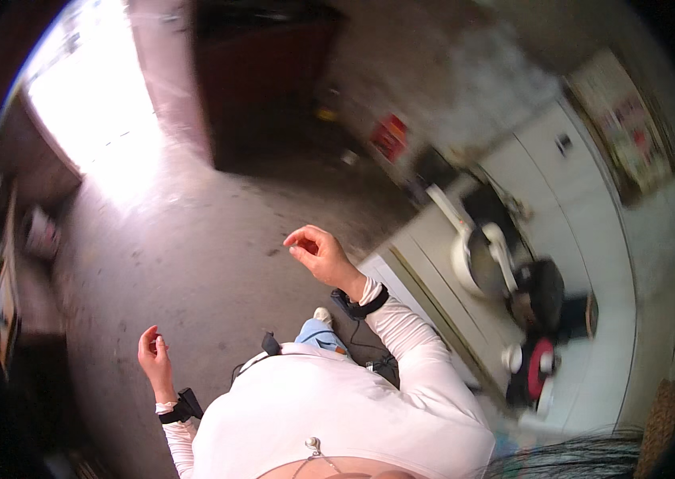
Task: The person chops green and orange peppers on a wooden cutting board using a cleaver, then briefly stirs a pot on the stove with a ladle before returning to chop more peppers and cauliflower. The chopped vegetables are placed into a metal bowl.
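My right hand (322,257) is raised over the concrete floor (193,263), its fingers curled with thumb and forefinger almost meeting; nothing shows in it. Lower at the left, my left hand (154,362) hangs in the air with bent fingers apart and no object in it. Each wrist wears a black strap with a small device. Nearest my right hand is the edge of a white-tiled counter (433,263). On that counter lie a white pan (463,263) with a long handle and a dark round pan (538,293), both blurred.
A bright doorway (98,114) opens at the upper left. Beside it stands a large dark cabinet-like piece (259,90). A red packet or box (390,138) is near the wall beyond the counter. A pale bucket-like container (43,232) and a cluttered shelf (5,287) line the left side.
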Demonstrator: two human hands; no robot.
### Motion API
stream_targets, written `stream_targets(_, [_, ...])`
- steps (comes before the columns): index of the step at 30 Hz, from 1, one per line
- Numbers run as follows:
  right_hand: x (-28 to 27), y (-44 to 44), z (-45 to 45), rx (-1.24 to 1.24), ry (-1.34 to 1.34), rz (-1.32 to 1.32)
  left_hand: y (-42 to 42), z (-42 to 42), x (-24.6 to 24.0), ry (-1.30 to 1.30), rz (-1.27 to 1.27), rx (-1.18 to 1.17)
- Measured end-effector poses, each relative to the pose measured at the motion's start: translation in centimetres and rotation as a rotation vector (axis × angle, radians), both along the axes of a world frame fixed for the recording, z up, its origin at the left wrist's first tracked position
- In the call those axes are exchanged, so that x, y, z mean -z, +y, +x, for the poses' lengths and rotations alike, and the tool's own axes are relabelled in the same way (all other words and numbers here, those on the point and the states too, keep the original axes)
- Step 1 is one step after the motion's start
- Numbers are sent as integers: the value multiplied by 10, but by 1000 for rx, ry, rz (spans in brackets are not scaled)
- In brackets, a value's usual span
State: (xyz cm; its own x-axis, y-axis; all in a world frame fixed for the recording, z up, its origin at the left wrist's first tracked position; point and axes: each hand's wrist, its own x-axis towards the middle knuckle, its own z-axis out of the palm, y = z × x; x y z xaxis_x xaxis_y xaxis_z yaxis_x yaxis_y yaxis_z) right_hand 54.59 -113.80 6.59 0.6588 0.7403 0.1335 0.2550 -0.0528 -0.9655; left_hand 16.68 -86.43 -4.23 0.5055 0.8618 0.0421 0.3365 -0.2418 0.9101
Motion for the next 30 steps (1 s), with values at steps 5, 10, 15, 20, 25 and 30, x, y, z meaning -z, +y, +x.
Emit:
stream_targets(5, [-1, 199, -36, -375, -133, -2, 47, -123, -1, 51, 98, -437])
stream_targets(10, [32, 388, -98, -634, 21, -92, 64, -248, 11, 137, 117, -845])
stream_targets(15, [95, 629, -215, -924, 23, -98, 78, -346, 59, 164, 47, -1291])
stream_targets(20, [101, 791, -393, -1238, 51, -229, 43, -406, 113, -27, -27, -1711])
stream_targets(25, [114, 912, -562, -1353, -51, -91, 97, -524, 152, -47, -149, -1969])
stream_targets(30, [124, 1026, -638, -1158, -70, -127, 289, -677, 121, -105, -24, -1637])
